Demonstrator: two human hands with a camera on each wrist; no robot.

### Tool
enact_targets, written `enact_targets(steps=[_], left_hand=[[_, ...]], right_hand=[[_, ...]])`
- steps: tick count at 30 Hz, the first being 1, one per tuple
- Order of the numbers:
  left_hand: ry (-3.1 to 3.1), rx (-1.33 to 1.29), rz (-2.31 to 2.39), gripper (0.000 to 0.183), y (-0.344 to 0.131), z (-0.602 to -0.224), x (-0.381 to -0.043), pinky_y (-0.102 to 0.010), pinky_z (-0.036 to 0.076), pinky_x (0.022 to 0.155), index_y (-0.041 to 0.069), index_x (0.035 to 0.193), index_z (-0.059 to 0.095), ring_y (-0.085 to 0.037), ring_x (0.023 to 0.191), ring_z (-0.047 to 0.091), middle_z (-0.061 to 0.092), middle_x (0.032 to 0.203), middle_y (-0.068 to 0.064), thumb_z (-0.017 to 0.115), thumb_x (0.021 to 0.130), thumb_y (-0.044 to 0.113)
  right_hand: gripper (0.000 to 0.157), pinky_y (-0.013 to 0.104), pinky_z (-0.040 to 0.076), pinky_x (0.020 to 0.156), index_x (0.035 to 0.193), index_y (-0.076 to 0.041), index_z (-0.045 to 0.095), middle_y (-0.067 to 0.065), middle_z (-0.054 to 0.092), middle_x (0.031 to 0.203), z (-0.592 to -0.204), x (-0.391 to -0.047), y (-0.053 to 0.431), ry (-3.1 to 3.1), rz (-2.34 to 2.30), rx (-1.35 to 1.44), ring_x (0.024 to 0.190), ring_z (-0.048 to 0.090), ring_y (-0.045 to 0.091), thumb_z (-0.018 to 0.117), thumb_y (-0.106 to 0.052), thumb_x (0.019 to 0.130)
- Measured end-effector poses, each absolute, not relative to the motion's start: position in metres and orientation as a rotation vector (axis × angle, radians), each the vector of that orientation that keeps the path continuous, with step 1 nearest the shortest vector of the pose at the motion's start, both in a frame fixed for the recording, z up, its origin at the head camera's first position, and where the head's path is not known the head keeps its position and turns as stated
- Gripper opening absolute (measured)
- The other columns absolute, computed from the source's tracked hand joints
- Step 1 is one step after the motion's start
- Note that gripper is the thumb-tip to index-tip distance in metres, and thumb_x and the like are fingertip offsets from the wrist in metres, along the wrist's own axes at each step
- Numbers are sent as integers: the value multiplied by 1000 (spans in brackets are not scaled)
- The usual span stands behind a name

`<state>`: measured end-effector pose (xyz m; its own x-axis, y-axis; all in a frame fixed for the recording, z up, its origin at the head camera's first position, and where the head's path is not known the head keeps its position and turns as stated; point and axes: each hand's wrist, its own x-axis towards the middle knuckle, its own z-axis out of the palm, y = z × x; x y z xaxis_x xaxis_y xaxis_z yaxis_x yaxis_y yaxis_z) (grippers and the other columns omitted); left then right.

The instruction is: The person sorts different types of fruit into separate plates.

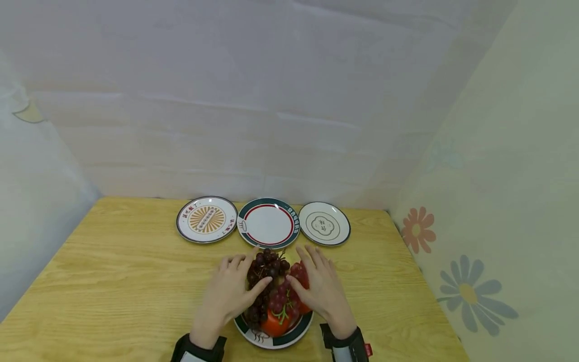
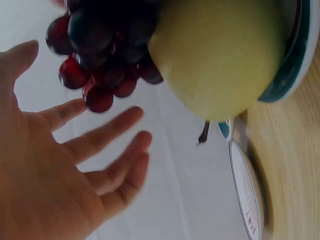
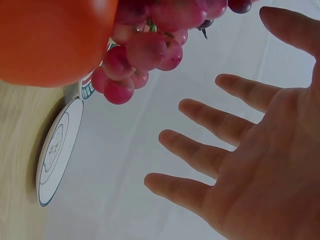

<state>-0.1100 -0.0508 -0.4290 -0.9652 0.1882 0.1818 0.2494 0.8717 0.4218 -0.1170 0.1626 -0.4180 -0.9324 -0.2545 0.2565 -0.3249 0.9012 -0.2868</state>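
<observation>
A green-rimmed plate (image 1: 298,332) near the front bears a heap of fruit. Dark grapes (image 1: 267,264) lie along its left and top, and red grapes (image 1: 278,300) with a green stem lie to the right. A round orange-red fruit (image 1: 273,326) sits at the front. The left wrist view also shows a yellow pear-like fruit (image 2: 215,55) with a brown stem. My left hand (image 1: 231,287) is spread beside the dark grapes, its fingers apart. On the other side my right hand (image 1: 322,287) has straight, spread fingers near the red grapes (image 3: 145,52). Neither hand grips anything.
Three plates stand in a row at the back of the wooden table (image 1: 113,271): one with a sunburst print (image 1: 185,226), a green-rimmed one (image 1: 267,223), and a white one with a small emblem (image 1: 309,221). Pale cloth (image 1: 271,110) hangs behind and at both sides.
</observation>
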Motion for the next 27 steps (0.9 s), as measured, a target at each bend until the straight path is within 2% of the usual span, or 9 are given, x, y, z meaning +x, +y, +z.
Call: enact_targets(steps=[4,8,10,14,17,20,23,27], left_hand=[[-2929,-351,-642,83,-42,-434,-110,-53,41,94,29,144,29,-35,110,47,56,121,-15,61,75,64],[-2937,-325,-676,84,-36,-435,-112,-49,49,83,26,142,33,-32,101,53,54,115,-17,70,72,53],[-2952,-311,-756,80,-33,-435,-114,-46,52,76,24,141,36,-30,96,55,52,113,-17,72,73,47],[-2942,-290,-943,73,-32,-436,-117,-42,54,69,21,137,41,-25,89,55,49,109,-15,75,73,35],[-2885,-306,-1031,67,-33,-436,-118,-38,52,70,17,132,46,-21,86,54,49,104,-12,76,73,27],[-2834,-329,-1077,60,-35,-436,-118,-35,51,69,13,128,49,-19,82,54,49,100,-11,75,75,23],[-2797,-344,-1117,53,-36,-436,-117,-33,50,70,11,126,51,-17,82,53,49,99,-9,73,78,18],[-2707,-372,-1187,49,-39,-434,-117,-31,49,69,8,123,53,-17,81,52,48,97,-10,72,78,10]], right_hand=[[66,59,39,97,137,-13,44,16,44,138,-421,-115,162,-2864,488,474,125,42,36,65,-43,82],[63,54,43,96,137,-12,43,16,44,138,-423,-112,162,-2926,576,375,123,45,33,61,-44,86],[55,52,44,95,136,-9,44,17,47,135,-426,-110,163,-2950,672,256,121,48,33,55,-39,91],[38,49,48,88,130,1,48,19,56,121,-434,-108,170,-2955,806,52,108,56,31,45,-17,97],[33,42,52,74,123,8,52,18,62,102,-442,-106,178,-3004,804,-1,88,61,26,44,0,92],[32,30,46,57,115,12,56,13,63,82,-450,-106,186,-3092,873,-2,67,54,16,48,7,84],[32,23,38,50,111,12,57,11,62,76,-456,-105,194,-3158,1057,19,58,48,11,49,10,80],[41,23,42,49,117,13,52,14,63,77,-460,-103,205,-3193,1307,89,58,51,12,51,14,75]])
